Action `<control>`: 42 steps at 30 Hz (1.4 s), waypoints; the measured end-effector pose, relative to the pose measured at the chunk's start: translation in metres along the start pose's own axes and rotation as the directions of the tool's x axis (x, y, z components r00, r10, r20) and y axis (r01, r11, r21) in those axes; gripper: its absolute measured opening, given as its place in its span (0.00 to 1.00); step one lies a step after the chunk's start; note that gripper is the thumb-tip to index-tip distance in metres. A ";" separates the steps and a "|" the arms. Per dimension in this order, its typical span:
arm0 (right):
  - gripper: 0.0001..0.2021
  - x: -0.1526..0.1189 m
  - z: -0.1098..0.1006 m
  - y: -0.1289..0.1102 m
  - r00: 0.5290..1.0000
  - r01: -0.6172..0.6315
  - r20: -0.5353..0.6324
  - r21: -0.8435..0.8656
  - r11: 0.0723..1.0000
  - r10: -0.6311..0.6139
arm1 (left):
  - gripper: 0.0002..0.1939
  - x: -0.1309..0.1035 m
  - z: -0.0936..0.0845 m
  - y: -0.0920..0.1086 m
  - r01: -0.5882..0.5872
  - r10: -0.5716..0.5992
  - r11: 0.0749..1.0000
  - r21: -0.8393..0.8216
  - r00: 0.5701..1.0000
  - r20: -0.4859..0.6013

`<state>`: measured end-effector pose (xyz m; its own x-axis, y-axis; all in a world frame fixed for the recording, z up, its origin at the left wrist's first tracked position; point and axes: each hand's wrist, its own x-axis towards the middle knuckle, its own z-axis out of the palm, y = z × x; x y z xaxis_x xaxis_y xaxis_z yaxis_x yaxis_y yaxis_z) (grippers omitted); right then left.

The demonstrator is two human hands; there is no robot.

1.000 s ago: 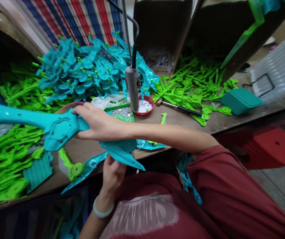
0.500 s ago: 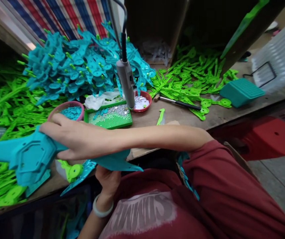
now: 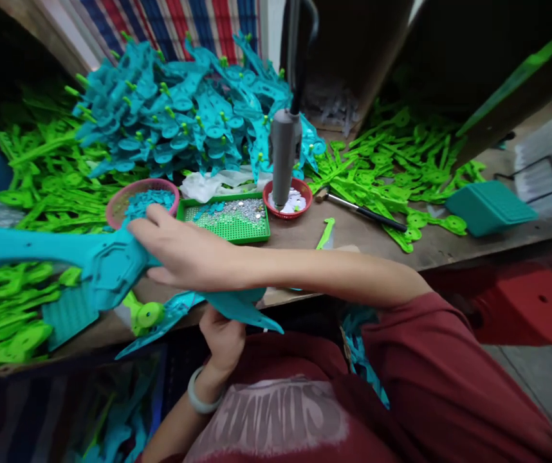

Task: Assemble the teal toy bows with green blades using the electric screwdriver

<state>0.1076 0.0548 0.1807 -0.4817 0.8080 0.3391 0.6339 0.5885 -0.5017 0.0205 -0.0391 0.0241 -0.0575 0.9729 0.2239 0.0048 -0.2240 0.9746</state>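
Note:
A long turquoise plastic toy part point(image 3: 116, 263) with a hexagonal raised plate lies across the front of the bench, its far end cut off at the left edge of the view. My right hand point(image 3: 184, 254) reaches over from the right with its fingers wrapped round the part's middle. Lower down, my left hand point(image 3: 225, 337), wearing a pale bangle, grips the part's pointed end from beneath; its fingertips are partly hidden. Beside the part lies a bright green piece with a round end point(image 3: 148, 315). A grey electric screwdriver point(image 3: 283, 154) hangs upright beyond my right forearm.
Behind are a heap of turquoise parts point(image 3: 184, 109) and green parts point(image 3: 401, 148). A pink basket point(image 3: 112, 206), a green tray of screws point(image 3: 225, 239) and a red basket point(image 3: 276, 209) stand in a row. Farther right lie a hammer point(image 3: 367, 212) and a teal box point(image 3: 491, 206).
The camera has turned a little, so the bench contents sit farther right in view. The toy part's left end has tilted up slightly; both hands keep their hold.

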 end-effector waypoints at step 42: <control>0.29 -0.068 0.016 0.090 0.781 -0.019 0.614 -0.166 0.986 0.118 | 0.12 -0.052 -0.113 -0.004 -0.270 0.191 0.889 0.371 0.953 0.236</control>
<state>0.1876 0.0522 0.1003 -0.6725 0.6839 -0.2828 0.7344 0.5694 -0.3694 -0.0889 -0.0947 0.0072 0.1817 0.8979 0.4010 0.3898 -0.4402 0.8089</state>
